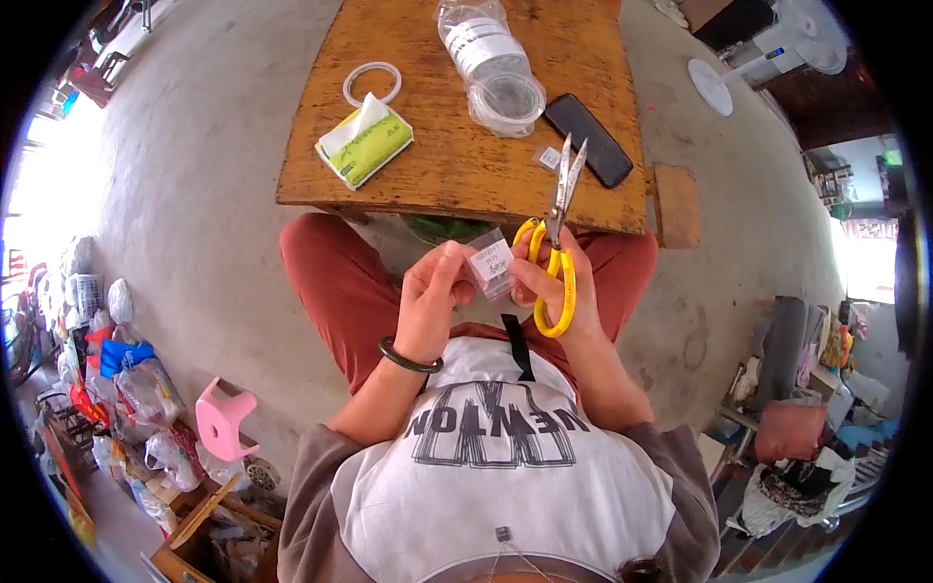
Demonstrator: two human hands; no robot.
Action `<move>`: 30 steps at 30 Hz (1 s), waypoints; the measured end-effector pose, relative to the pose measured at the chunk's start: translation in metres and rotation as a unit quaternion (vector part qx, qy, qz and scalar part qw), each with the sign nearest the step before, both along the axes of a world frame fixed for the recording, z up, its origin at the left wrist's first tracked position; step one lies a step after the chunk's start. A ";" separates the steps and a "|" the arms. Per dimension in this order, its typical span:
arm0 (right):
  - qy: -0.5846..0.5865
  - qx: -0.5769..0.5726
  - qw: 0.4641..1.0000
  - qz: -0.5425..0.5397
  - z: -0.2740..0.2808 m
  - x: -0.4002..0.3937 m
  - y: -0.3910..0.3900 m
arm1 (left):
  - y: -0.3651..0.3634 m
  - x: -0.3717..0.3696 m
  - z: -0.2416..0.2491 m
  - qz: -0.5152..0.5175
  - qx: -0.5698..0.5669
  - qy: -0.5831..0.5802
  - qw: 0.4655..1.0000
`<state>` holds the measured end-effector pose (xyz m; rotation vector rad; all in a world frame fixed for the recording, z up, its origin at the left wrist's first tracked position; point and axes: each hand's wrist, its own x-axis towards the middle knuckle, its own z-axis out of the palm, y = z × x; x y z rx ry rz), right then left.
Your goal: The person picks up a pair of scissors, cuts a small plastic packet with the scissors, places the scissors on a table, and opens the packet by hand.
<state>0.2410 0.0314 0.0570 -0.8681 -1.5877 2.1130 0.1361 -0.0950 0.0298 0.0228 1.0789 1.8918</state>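
Your left hand (pixel 432 296) and right hand (pixel 549 282) pinch small clear packet (pixel 492 264) just below wooden table (pixel 389 185) edge; right hand also grips yellow scissors (pixel 557 243), blades pointing over table.

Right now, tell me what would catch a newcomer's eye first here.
The yellow scissors stand out first, blades pointing up, held in the right hand above the lap. Beside them, the left hand and right fingertips pinch a small clear packet with a white label. Behind, a wooden table carries a green tissue pack and a black phone.
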 end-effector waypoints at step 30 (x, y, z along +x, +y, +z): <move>-0.007 0.028 0.997 -0.071 -0.010 0.003 -0.001 | 0.002 0.003 0.001 -0.025 -0.029 0.046 0.998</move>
